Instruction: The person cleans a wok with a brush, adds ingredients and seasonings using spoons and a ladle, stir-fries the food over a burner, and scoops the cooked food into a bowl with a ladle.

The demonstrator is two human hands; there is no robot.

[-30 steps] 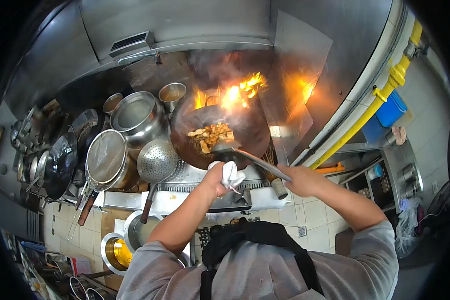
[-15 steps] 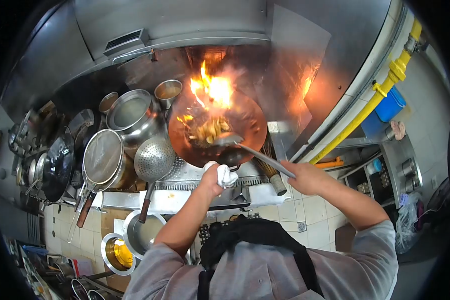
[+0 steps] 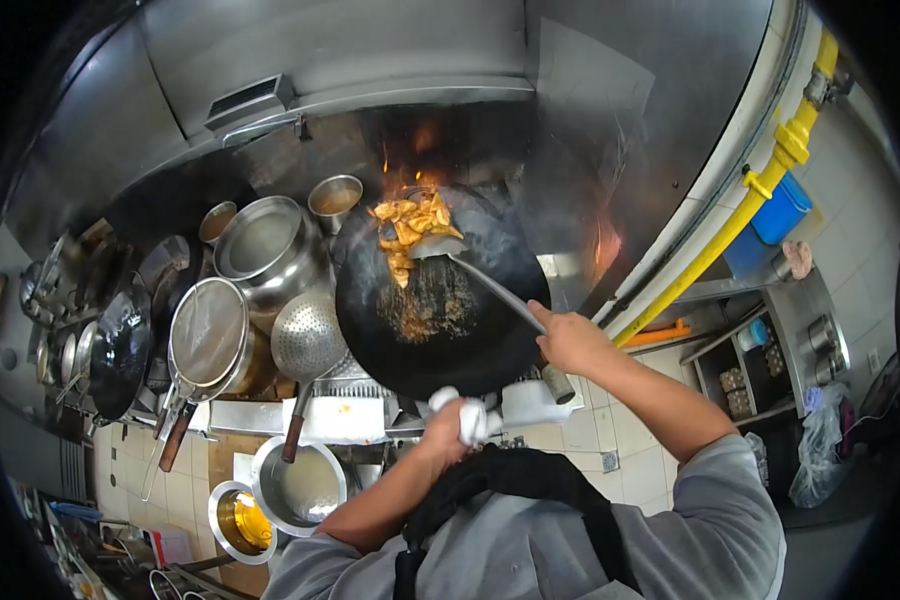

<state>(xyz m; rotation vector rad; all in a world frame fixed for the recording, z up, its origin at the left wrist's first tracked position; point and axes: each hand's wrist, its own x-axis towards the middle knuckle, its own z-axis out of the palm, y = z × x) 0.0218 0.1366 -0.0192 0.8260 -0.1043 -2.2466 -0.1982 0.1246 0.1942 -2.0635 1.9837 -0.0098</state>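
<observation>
Now, right of the skimmer [image 3: 310, 335], the food [image 3: 410, 225] lies bunched at the far left of the wok [image 3: 505, 300], beyond your left hand [image 3: 444, 432], closed on the cloth [image 3: 475, 419] by the near rim; whether it grips the wok too, I cannot tell. The ladle [image 3: 438, 246] meets the food's near edge, its long handle slanting near and right into the grip of your right hand [image 3: 572, 340], the nearer one.

Open air lies over the near-left part of the wok [image 3: 395, 350], beyond the left hand [image 3: 444, 432] and its white cloth [image 3: 478, 424]. The ladle [image 3: 498, 288] slants across the right side. A perforated skimmer [image 3: 306, 338] and mesh strainer [image 3: 208, 330] crowd the left; flames [image 3: 417, 179] bar the back, a steel wall [image 3: 582, 150] the right.
</observation>
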